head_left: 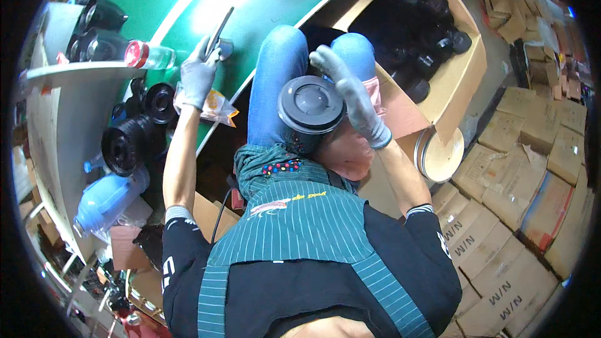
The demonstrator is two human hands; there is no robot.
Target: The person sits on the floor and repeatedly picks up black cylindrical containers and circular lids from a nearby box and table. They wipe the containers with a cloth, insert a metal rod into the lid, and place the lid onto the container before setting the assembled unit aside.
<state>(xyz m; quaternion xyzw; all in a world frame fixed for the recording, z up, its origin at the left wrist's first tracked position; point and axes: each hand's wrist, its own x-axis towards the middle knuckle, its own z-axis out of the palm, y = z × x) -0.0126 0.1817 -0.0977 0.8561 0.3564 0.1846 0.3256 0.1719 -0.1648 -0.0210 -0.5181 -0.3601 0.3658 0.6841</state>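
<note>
My left hand (199,78), in a grey glove, is over the green table with its fingers closed on a thin dark strip-like tool (222,25). Its exact kind is unclear. Beside those fingertips is a small grey round piece (225,48); whether I grip it too does not show. A black round container with a ribbed lid (311,103) rests upright on my lap between my thighs. At its right side my right hand (354,94), also gloved, is open with the fingers stretched out. A clear plastic packet (216,107) lies by my left wrist.
An open cardboard box (460,81) full of black round parts stands at the right. The green table (156,0) extends ahead. To the left are a clear jar with a red lid (149,55), black round parts (122,147) and a blue bottle (106,203). Stacked cartons (494,175) fill the right.
</note>
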